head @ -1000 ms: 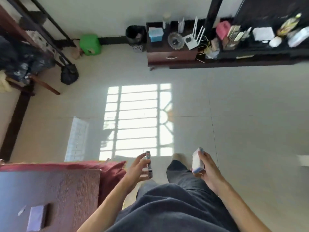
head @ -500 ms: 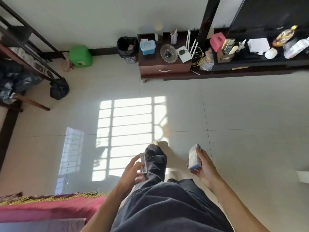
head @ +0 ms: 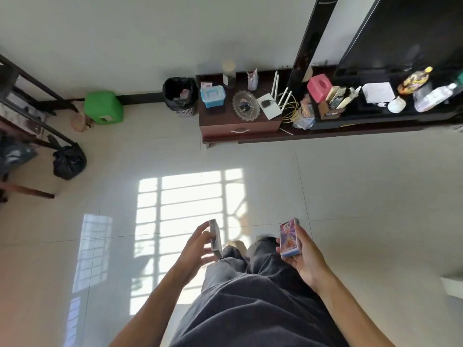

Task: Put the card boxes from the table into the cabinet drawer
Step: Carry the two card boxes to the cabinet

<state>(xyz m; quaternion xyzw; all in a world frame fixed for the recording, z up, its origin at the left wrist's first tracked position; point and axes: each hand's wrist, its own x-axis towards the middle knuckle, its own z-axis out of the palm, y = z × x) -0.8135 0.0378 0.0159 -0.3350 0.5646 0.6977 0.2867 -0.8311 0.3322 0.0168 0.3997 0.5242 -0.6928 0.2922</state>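
Hands (head: 194, 249) (head: 304, 256) grip flat rectangular card boxes (head: 216, 237) (head: 290, 237).

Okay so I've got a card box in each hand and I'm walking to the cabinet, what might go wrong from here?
1. The drawer looks shut, and both hands are full: the left hand holds one card box, the right hand another card box. Pulling the handle may mean fumbling one.
2. The left box seems pinched by its edges at the fingertips, so it could slip mid-stride.
3. The cabinet top is crowded, leaving little room to set a box down.
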